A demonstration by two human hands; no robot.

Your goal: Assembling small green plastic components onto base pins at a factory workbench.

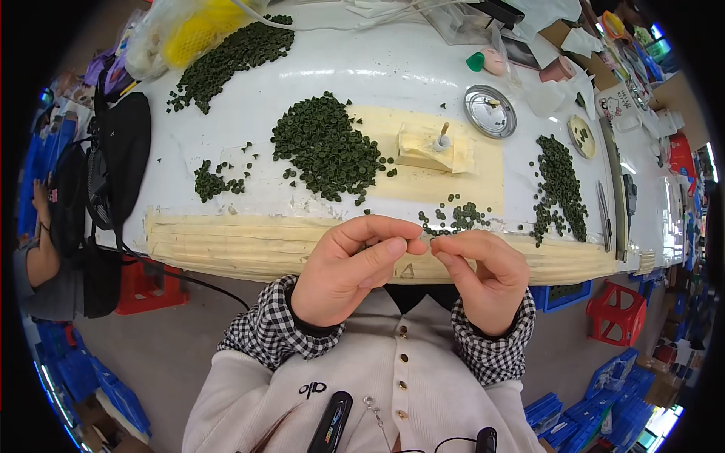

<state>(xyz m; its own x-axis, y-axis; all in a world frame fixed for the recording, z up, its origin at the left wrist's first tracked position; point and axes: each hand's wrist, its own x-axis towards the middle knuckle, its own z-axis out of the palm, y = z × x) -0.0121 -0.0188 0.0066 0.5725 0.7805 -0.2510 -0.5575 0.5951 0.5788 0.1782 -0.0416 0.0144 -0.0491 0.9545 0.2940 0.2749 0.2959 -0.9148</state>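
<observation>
My left hand (349,268) and right hand (478,275) meet just in front of my chest, off the near edge of the counter (423,68). Fingertips and thumbs of both are pinched together, almost touching each other; whatever small piece sits between them is too tiny to make out, so I cannot tell what I hold.

The counter's near edge is wrapped in a cream taped strip (226,245), running just beyond my knuckles. Past it lies a small scatter of green caps (457,217), nearest to my hands, then the big green pile (326,147) partly on a cream mat (423,170). A wrapped block with a small peg (436,147) stands on that mat, a round metal lid (490,111) behind it. Another green heap (560,189) lines the right side. Bare white surface stays open between the piles.
</observation>
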